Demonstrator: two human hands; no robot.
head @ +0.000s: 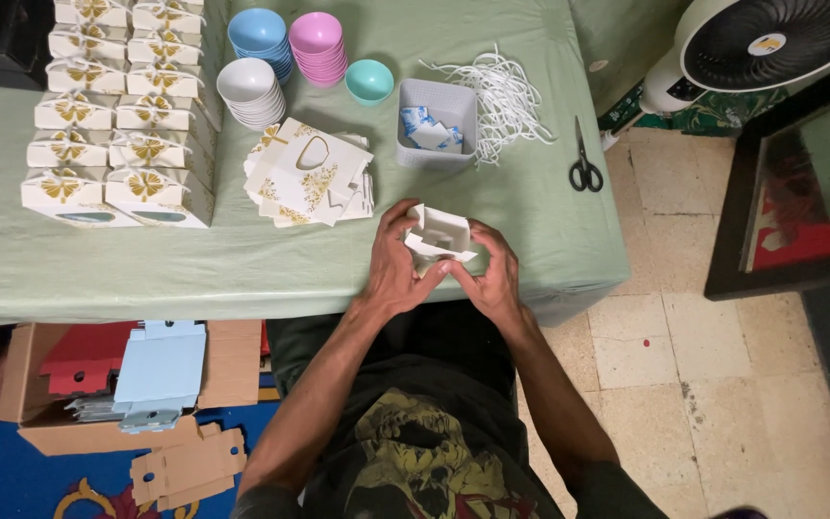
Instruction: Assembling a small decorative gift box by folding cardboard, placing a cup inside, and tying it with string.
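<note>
Both hands hold a small white paper box (440, 236) over the front edge of the green-covered table (242, 259). My left hand (394, 271) grips its left side, fingers curled over the open top. My right hand (495, 274) pinches its right side and lower flap. The box is partly folded, its top open. Just beyond it to the left lies a pile of flat white box blanks (307, 175) with gold print and a heart-shaped cutout.
Rows of finished white boxes with gold bows (117, 106) fill the table's left. Stacks of blue (259, 37), pink (318, 44) and white bowls (251, 91) and a teal bowl (369, 81) stand behind. A grey basket (437, 123), white strings (506, 91), scissors (584, 165). Fan (761, 48) on the right, cardboard box (127, 380) below on the floor.
</note>
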